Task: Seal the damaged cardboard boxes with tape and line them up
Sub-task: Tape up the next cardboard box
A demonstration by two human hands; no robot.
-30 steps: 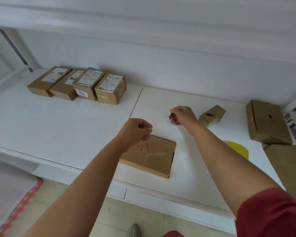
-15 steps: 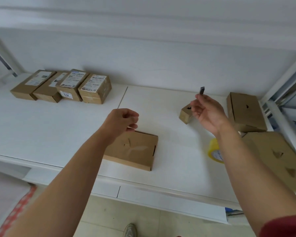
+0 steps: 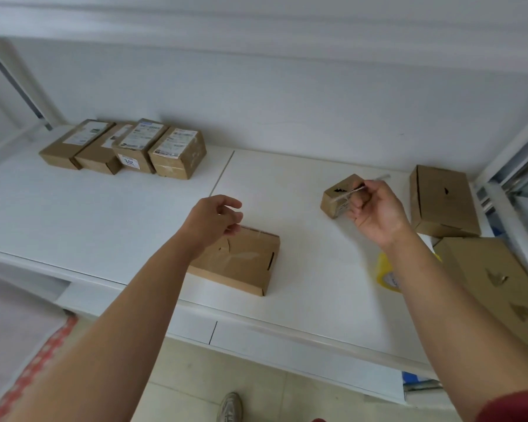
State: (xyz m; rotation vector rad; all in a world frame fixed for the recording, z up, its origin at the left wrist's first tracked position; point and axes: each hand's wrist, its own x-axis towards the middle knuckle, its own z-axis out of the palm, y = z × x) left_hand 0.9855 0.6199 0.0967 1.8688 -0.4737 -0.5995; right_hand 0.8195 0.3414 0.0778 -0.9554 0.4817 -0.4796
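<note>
Far left, at the back of the white tabletop (image 3: 89,214): four cardboard boxes (image 3: 123,147) stand side by side in a row, touching, each with a printed label on top.

Left of centre: the left hand (image 3: 214,222) hovers over the rear left corner of a flat cardboard box (image 3: 241,263) lying near the front edge of the tabletop. Its grip is loose, fingers half curled, with nothing visible in it. The top of the flat box shows a torn hole; a glossy strip, apparently tape, lies across the tear. Whether the fingertips touch the box cannot be told.

Right of centre: a small cardboard box (image 3: 337,197) with a dark tear on top sits well behind and to the right of the flat one. The right hand (image 3: 375,211) is raised just beside it, its grip closed, fingers curled round a thin, blurred object (image 3: 358,187) that cannot be identified.

Below the right forearm: a yellow tape roll (image 3: 384,274) lies on the tabletop, partly hidden by the arm.

Far right: a medium cardboard box (image 3: 442,199) with a small tear stands near the back wall. In front of it lies a larger cardboard box (image 3: 494,284) with two tears, at the tabletop's right end.
</note>
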